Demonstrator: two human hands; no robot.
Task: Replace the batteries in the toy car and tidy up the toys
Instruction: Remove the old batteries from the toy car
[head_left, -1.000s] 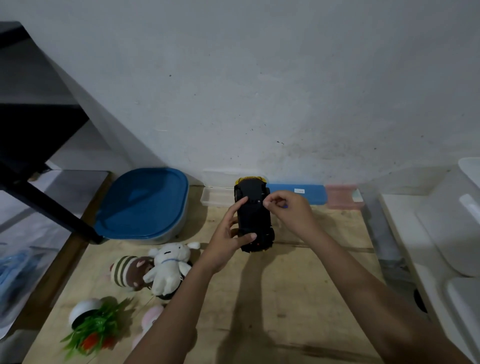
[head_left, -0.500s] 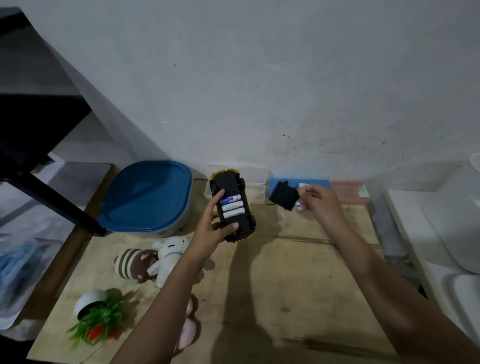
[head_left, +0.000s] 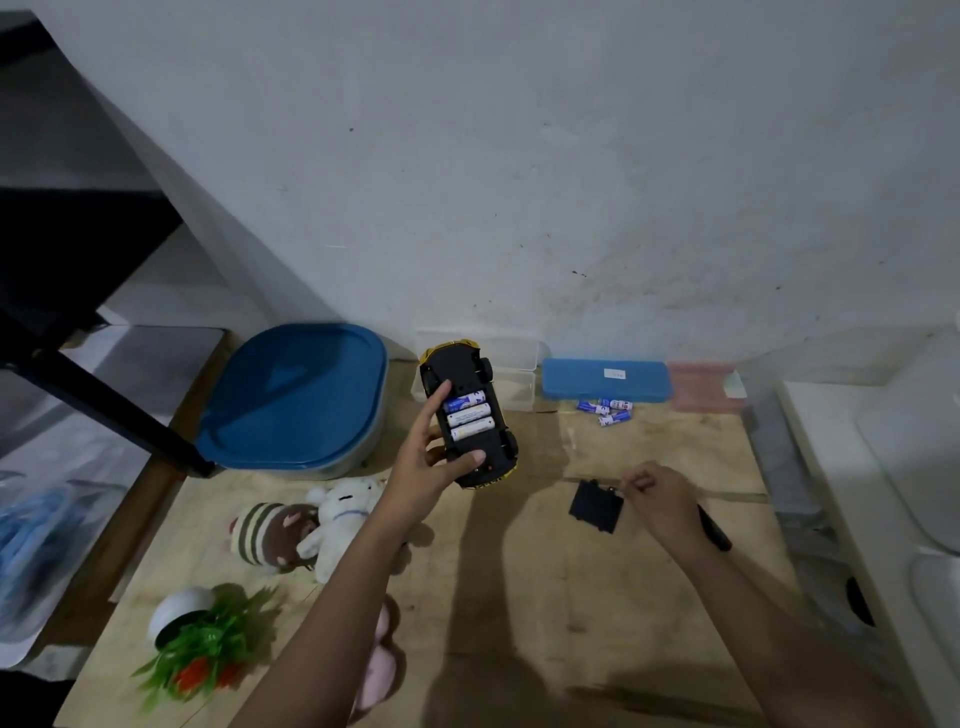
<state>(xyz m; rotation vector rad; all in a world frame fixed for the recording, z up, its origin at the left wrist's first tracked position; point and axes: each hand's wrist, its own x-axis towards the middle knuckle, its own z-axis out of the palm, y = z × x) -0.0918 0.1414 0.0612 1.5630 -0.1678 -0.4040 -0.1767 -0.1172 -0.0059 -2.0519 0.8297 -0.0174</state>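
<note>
Gripping toy car (head_left: 487, 450) in left hand (head_left: 425, 468); right hand (head_left: 660, 500) pinches battery cover (head_left: 595, 506)

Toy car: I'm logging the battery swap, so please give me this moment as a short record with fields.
toy car: upside down, held off the table by the left hand
battery bay: open, three batteries inside
battery cover: off the car, on the table, right hand pinching its corner
loose batteries: on the table beside the blue case
plush toys: lying on the table, not tidied
</note>
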